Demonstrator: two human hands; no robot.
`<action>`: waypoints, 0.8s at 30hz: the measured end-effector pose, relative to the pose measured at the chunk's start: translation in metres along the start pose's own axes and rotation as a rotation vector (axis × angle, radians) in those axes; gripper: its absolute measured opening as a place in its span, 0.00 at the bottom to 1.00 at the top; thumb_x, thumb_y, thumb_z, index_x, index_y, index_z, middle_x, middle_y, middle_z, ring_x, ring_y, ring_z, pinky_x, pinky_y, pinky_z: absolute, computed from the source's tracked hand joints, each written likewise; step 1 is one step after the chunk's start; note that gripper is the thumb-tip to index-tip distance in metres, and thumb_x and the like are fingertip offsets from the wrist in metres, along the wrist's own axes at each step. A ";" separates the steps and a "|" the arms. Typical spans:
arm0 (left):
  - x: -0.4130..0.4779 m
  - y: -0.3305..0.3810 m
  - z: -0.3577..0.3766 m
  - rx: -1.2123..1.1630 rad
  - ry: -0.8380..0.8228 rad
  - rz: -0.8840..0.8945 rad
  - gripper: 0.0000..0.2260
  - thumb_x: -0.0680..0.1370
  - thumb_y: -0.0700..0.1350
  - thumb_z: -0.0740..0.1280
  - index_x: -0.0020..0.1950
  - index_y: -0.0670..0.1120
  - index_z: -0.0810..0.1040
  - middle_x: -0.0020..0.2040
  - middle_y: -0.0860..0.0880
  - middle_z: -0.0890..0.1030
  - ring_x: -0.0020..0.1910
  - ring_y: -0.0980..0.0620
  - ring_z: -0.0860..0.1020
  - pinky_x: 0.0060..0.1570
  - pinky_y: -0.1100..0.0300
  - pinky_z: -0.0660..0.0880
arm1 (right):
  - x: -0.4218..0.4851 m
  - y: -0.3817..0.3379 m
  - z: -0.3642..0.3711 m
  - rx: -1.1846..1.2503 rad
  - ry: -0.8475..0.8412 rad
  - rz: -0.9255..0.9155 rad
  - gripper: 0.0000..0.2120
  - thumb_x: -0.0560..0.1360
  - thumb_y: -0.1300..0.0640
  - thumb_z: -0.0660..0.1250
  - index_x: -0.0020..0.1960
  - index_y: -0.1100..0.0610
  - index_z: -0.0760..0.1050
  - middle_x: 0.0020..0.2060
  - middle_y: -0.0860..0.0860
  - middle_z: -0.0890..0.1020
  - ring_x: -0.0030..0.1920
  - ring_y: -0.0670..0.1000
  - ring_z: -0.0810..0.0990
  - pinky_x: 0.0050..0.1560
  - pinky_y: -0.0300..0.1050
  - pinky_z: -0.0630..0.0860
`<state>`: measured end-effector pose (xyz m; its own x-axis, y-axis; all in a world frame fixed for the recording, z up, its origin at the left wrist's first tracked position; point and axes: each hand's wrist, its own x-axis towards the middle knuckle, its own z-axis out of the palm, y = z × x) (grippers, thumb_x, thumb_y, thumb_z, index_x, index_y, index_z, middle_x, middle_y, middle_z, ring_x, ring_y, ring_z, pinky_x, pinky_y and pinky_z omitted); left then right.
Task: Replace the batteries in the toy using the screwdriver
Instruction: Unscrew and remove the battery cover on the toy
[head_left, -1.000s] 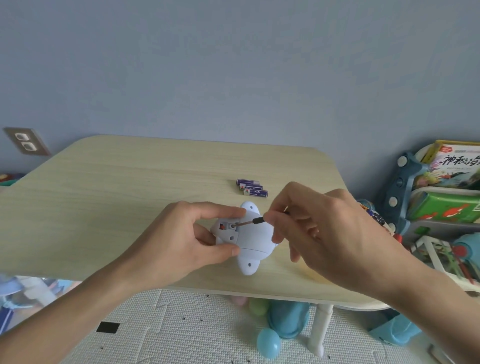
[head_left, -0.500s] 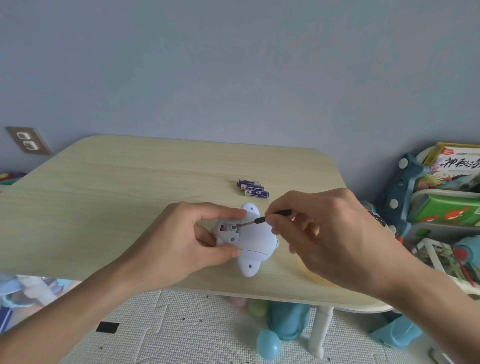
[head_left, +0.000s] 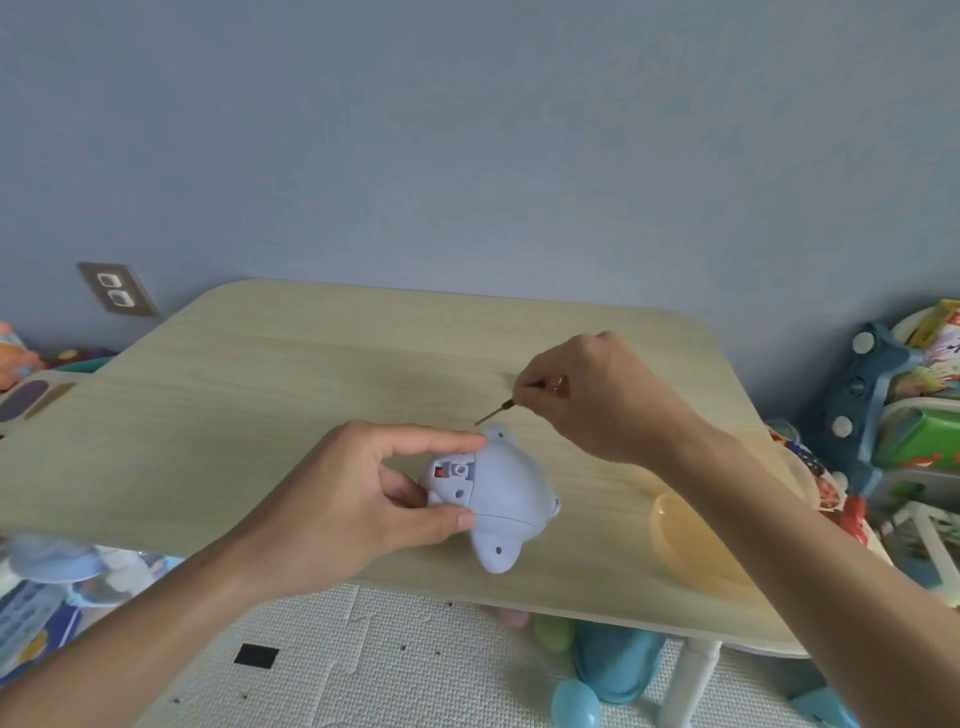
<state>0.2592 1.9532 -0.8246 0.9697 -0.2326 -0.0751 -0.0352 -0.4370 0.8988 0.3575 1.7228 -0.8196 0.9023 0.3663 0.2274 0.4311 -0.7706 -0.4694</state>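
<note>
A pale blue plastic toy (head_left: 506, 493) lies belly-up near the front edge of the wooden table (head_left: 291, 374). My left hand (head_left: 358, 488) grips its left end, thumb and fingers around the part with the screw hole and a small red switch. My right hand (head_left: 592, 400) hovers behind and to the right of the toy, pinching a small screwdriver (head_left: 496, 413) whose thin tip points down-left, lifted clear of the toy. The batteries are hidden behind my right hand.
A translucent yellow bowl (head_left: 691, 540) sits on the table under my right forearm. A toy shelf with books (head_left: 914, 410) stands at the right. Plastic balls (head_left: 574, 704) and a table leg (head_left: 691, 680) are on the white floor mat below.
My right hand has pulled the screwdriver out of the toy's screw hole and raised it back and to the right. The left hand keeps holding the toy.
</note>
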 end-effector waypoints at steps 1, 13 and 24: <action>-0.001 -0.001 -0.002 -0.001 -0.001 -0.001 0.24 0.73 0.44 0.82 0.64 0.64 0.83 0.30 0.49 0.88 0.24 0.65 0.70 0.30 0.76 0.67 | 0.005 -0.002 0.011 -0.015 -0.029 -0.018 0.08 0.78 0.57 0.70 0.46 0.53 0.88 0.39 0.47 0.89 0.39 0.49 0.82 0.45 0.47 0.81; -0.002 -0.012 -0.014 -0.067 -0.032 -0.012 0.24 0.74 0.45 0.82 0.65 0.66 0.84 0.32 0.43 0.88 0.28 0.59 0.69 0.31 0.70 0.65 | 0.016 -0.001 0.043 -0.122 -0.163 0.002 0.08 0.77 0.57 0.71 0.52 0.50 0.89 0.46 0.47 0.88 0.35 0.41 0.74 0.42 0.38 0.72; 0.006 -0.012 -0.014 -0.071 -0.072 -0.005 0.22 0.74 0.41 0.81 0.64 0.60 0.85 0.32 0.52 0.87 0.29 0.58 0.75 0.33 0.70 0.70 | -0.035 -0.032 -0.029 0.035 -0.133 -0.449 0.09 0.77 0.50 0.74 0.56 0.49 0.84 0.53 0.44 0.82 0.51 0.40 0.80 0.53 0.31 0.73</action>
<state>0.2686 1.9697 -0.8296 0.9497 -0.2939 -0.1080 -0.0110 -0.3760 0.9265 0.3121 1.7193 -0.7877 0.6178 0.7251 0.3042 0.7770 -0.5033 -0.3782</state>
